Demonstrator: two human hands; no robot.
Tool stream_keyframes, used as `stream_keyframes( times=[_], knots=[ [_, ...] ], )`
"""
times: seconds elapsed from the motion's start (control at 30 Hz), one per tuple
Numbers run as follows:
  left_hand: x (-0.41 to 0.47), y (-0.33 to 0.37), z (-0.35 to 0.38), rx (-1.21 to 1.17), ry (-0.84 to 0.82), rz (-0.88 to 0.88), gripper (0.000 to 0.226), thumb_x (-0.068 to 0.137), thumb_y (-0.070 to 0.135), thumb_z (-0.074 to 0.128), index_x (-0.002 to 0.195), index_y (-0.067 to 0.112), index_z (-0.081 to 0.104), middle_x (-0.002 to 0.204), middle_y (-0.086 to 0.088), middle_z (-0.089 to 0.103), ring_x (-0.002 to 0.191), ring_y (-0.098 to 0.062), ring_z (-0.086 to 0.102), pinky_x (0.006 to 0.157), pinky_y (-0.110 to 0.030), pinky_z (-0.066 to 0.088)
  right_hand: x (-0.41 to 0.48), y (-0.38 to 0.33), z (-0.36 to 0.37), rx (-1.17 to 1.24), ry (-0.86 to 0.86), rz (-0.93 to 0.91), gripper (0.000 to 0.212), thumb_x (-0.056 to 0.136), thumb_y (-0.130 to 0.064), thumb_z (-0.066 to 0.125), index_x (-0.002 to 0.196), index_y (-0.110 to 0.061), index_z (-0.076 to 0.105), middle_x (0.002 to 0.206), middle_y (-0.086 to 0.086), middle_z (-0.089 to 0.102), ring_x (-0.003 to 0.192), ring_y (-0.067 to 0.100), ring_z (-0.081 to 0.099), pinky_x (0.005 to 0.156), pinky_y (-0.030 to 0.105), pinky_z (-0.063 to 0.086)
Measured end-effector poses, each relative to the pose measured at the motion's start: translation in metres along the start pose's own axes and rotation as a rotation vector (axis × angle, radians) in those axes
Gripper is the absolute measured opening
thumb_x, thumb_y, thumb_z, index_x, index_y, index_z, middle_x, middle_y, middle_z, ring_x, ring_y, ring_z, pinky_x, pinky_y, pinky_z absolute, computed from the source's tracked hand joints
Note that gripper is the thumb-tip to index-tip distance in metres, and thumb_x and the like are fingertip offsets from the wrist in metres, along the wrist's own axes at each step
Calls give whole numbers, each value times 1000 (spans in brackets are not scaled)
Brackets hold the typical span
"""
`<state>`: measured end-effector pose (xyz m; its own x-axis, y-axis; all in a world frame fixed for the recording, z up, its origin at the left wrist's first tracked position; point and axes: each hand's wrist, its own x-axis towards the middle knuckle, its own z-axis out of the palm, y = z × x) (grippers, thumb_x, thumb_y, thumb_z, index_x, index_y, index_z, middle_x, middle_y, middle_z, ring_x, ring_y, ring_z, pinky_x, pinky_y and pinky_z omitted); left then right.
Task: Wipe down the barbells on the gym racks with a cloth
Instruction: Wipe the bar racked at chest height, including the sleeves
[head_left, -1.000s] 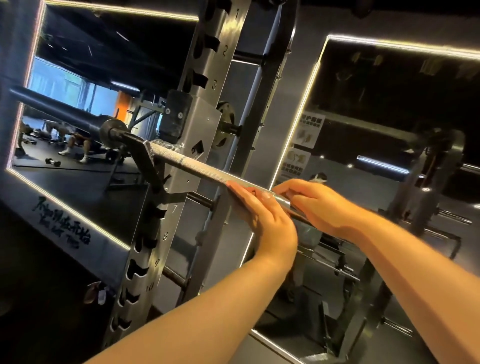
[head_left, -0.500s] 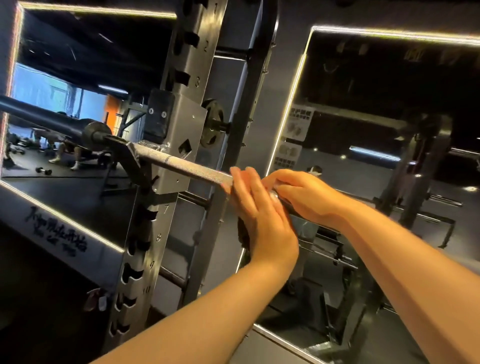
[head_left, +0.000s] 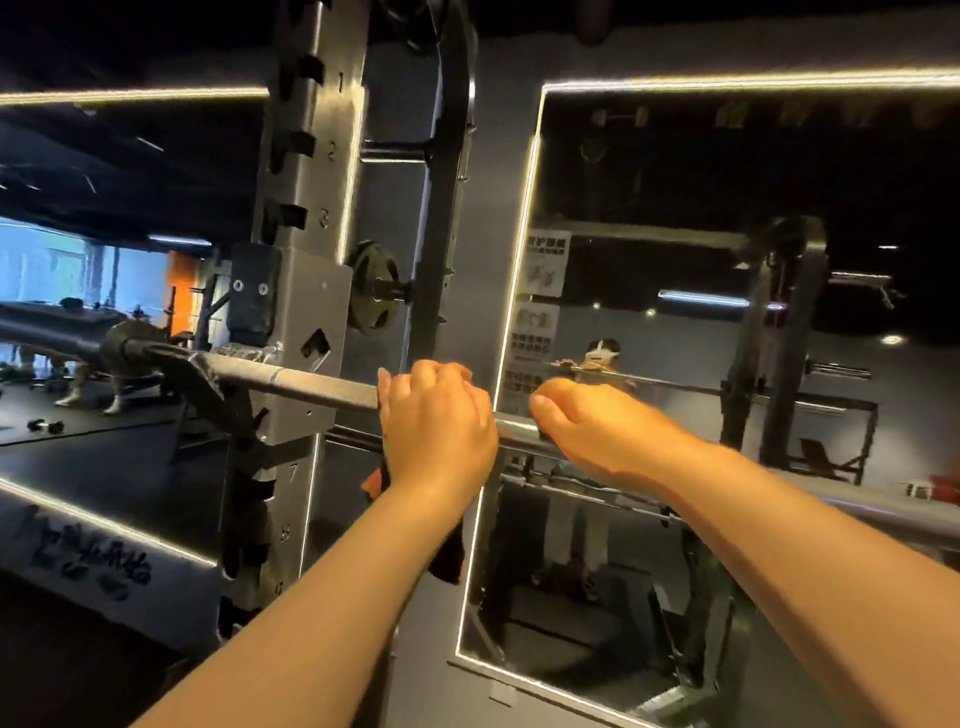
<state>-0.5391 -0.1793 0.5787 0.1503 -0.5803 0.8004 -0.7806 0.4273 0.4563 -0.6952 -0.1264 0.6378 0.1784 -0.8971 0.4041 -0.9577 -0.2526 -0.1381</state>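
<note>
A steel barbell lies across the hook of the grey rack upright and runs down to the right. My left hand is wrapped around the bar just right of the knurled section. A dark cloth with an orange patch hangs below that hand, and it seems to be pressed to the bar under the palm. My right hand is closed over the bar a little further right, with bare shaft showing between the two hands.
The bar's black sleeve sticks out left past the rack. A weight plate hangs on a peg behind the upright. LED-edged wall mirrors reflect the rack, another bar and a person. Small dumbbells lie on the reflected floor.
My left hand went from resting flat on the bar to gripping it with the cloth. The two hands have drawn slightly apart. The view has tilted so the bar looks more level.
</note>
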Motion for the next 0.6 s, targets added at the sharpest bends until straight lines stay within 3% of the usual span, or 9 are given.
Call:
stream_keyframes(
  times=[0.1, 0.23, 0.27, 0.33, 0.43, 0.53, 0.6],
  knots=[
    [-2, 26, -3, 104, -135, 85, 31, 101, 30, 43, 120, 19, 65, 122, -3, 63, 120, -24, 53, 122, -45, 23, -2, 3, 4, 89, 101, 0, 31, 109, -36, 36, 137, -34, 50, 130, -2, 62, 113, 17, 58, 98, 40, 52],
    [-5, 34, -9, 10, -232, 232, 32, 102, 33, 38, 113, 20, 65, 112, -1, 62, 106, -21, 57, 95, -40, 49, -3, -4, 6, -14, 87, 32, 25, 106, -37, 39, 128, -32, 50, 113, -1, 65, 99, 20, 62, 90, 46, 56],
    [-3, 27, -11, 27, -230, 267, 34, 102, 34, 37, 111, 21, 66, 109, 2, 63, 101, -19, 59, 95, -39, 49, -6, -6, 6, -56, 91, 36, 26, 107, -36, 37, 130, -30, 49, 112, 0, 65, 97, 21, 63, 89, 47, 56],
    [5, 9, -15, 137, -194, 277, 35, 101, 35, 35, 103, 25, 68, 100, 5, 64, 94, -16, 60, 110, -43, 40, -11, -5, 5, -123, 101, 29, 29, 109, -34, 32, 132, -27, 48, 110, 2, 66, 94, 24, 64, 86, 48, 56],
    [17, -9, -16, 207, -179, 114, 23, 99, 29, 39, 82, 25, 53, 85, 8, 53, 80, -15, 50, 114, -53, 35, -22, 1, 1, -49, 105, 21, 31, 111, -35, 29, 136, -26, 46, 100, 0, 65, 88, 21, 64, 86, 48, 56],
    [12, 7, -10, 163, -184, 61, 22, 99, 24, 45, 83, 17, 59, 88, 2, 58, 84, -19, 56, 117, -53, 32, -34, 8, -2, 41, 133, 20, 33, 112, -36, 30, 140, -27, 45, 98, -4, 63, 86, 14, 63, 86, 43, 57],
    [6, 29, -8, 166, -214, 88, 23, 100, 26, 46, 97, 17, 67, 97, -3, 64, 96, -23, 62, 121, -51, 27, -41, 12, -5, 70, 152, 27, 33, 112, -35, 31, 140, -26, 45, 98, -6, 62, 86, 12, 62, 85, 41, 57]
  ],
)
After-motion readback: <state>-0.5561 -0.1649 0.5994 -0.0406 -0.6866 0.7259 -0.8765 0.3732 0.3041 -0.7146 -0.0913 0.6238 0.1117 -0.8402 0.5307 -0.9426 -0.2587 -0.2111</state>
